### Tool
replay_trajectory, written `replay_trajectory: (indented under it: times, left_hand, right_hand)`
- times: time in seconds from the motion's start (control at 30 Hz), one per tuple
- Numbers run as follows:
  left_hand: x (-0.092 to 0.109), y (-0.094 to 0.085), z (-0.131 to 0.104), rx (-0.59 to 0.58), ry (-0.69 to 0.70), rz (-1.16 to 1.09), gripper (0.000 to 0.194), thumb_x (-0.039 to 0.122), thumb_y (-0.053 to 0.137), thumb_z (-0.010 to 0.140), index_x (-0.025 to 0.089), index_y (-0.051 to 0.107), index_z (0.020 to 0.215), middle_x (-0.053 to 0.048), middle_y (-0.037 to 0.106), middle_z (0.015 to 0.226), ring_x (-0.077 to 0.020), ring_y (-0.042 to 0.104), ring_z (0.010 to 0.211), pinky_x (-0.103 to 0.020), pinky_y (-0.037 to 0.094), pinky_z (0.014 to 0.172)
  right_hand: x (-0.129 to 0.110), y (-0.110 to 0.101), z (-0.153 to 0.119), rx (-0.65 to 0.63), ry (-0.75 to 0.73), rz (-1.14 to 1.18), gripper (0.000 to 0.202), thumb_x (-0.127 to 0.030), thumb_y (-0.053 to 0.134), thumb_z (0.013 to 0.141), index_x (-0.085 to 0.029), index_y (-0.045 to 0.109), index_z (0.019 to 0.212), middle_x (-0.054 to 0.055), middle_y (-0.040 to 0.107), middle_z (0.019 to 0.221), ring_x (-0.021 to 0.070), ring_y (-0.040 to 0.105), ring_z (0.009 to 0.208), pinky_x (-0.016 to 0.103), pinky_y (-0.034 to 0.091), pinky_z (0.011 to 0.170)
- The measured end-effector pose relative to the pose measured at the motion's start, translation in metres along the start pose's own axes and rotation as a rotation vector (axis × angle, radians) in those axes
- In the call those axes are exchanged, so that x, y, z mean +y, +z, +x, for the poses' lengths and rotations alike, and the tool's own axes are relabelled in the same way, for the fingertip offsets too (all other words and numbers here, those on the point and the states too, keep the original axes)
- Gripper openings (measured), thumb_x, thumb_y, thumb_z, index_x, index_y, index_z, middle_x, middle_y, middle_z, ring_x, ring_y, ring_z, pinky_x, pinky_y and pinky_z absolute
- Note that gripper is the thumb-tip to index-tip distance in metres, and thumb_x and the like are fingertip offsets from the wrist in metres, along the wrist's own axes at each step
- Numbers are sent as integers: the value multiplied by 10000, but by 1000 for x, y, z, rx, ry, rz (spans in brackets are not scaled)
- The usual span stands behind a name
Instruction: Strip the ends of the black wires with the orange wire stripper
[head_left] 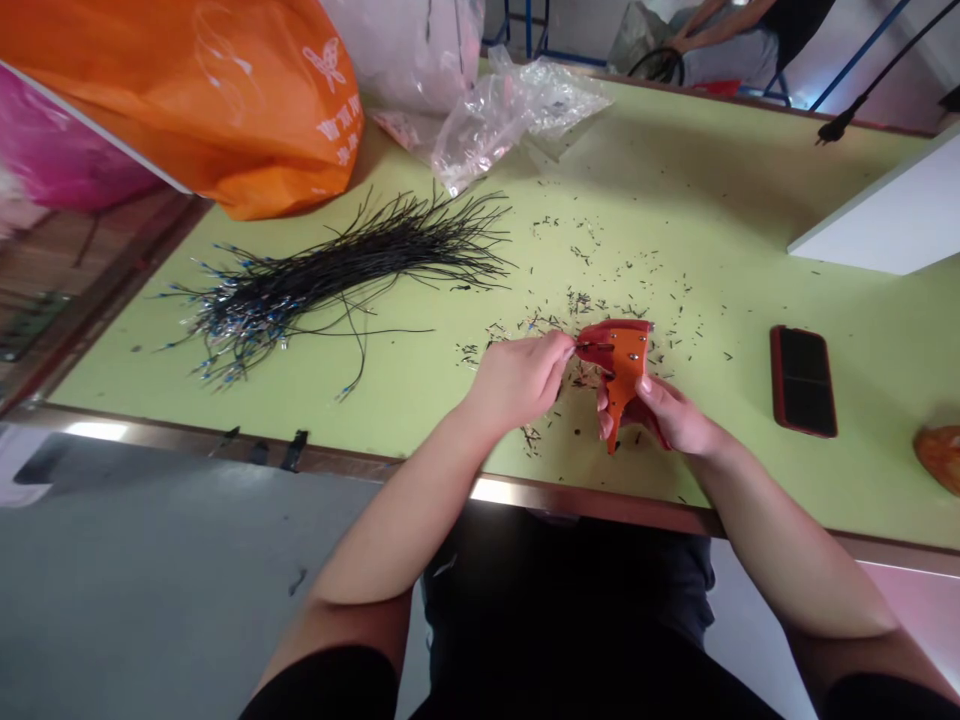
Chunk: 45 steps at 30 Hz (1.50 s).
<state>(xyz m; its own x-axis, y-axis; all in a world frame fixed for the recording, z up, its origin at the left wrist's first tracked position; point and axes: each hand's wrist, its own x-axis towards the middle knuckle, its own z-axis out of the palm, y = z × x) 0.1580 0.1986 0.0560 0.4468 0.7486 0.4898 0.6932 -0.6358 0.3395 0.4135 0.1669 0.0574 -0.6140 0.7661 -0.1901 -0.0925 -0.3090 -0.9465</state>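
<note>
My right hand [673,412] is wrapped round the handles of an orange-red wire stripper [627,360], held over the table with its head up and towards the left. My left hand [525,375] is closed in a pinch right at the tool's jaws. A short dark stretch of black wire [589,346] shows between those fingertips and the jaws; the rest of it is hidden by the hand. To the left lies a large bundle of black wires [352,255], many with blue and silvery ends. A few of them stick out loosely from the bundle.
Black insulation scraps [581,300] litter the green table [720,220] around the tool. A phone [802,382] lies at the right, below a white panel [885,215]. An orange bag [225,100] and clear plastic bags [510,110] fill the back left. Another person's arm [720,25] shows beyond the table.
</note>
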Motion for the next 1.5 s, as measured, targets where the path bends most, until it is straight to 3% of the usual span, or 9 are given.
replay_trajectory:
  times: [0.63, 0.97, 1.23, 1.3, 1.4, 1.5]
  left_hand:
    - [0, -3, 0, -18, -29, 16, 359, 311, 300, 1148, 206, 622, 1028, 3, 668, 670, -141, 555, 548, -271, 304, 561]
    - [3, -4, 2, -6, -39, -19, 377, 333, 284, 1150, 215, 603, 988, 6, 653, 658, -137, 542, 531, -272, 310, 553]
    - [0, -4, 1, 100, -28, -143, 424, 375, 287, 1168, 208, 635, 995, 2, 694, 697, -127, 585, 547, -252, 397, 557]
    - [-1, -5, -1, 171, -92, -208, 423, 400, 297, 1175, 202, 646, 1039, -5, 733, 741, -118, 598, 546, -246, 432, 563]
    - [-2, -7, -1, 272, -215, -248, 407, 422, 331, 1175, 196, 656, 1083, -13, 769, 769, -110, 594, 526, -246, 471, 577]
    - [-1, -4, 0, 233, -190, -180, 366, 378, 383, 1161, 198, 696, 1100, -46, 836, 884, -119, 680, 603, -247, 508, 611]
  right_hand:
    - [3, 27, 11, 192, -61, -126, 658, -839, 637, 959, -222, 614, 729, -25, 593, 542, 149, 586, 472, 299, 489, 483]
    - [11, 30, 13, 245, -91, -96, 636, -821, 635, 970, -266, 523, 681, -81, 452, 487, 123, 432, 386, 294, 399, 403]
    - [9, 30, 9, 200, -169, 16, 623, -848, 593, 966, -262, 593, 755, -64, 478, 517, 134, 433, 396, 304, 429, 403]
    - [-2, 23, 4, 294, -289, 121, 580, -797, 599, 993, -266, 582, 761, -65, 449, 530, 137, 434, 409, 305, 460, 423]
    - [-23, 10, -2, 575, -448, 235, 504, -735, 592, 1007, -275, 616, 800, -31, 448, 617, 171, 502, 519, 352, 550, 555]
    - [-31, 7, -2, 693, -478, 191, 438, -700, 598, 998, -290, 626, 845, 7, 519, 697, 223, 569, 630, 421, 597, 669]
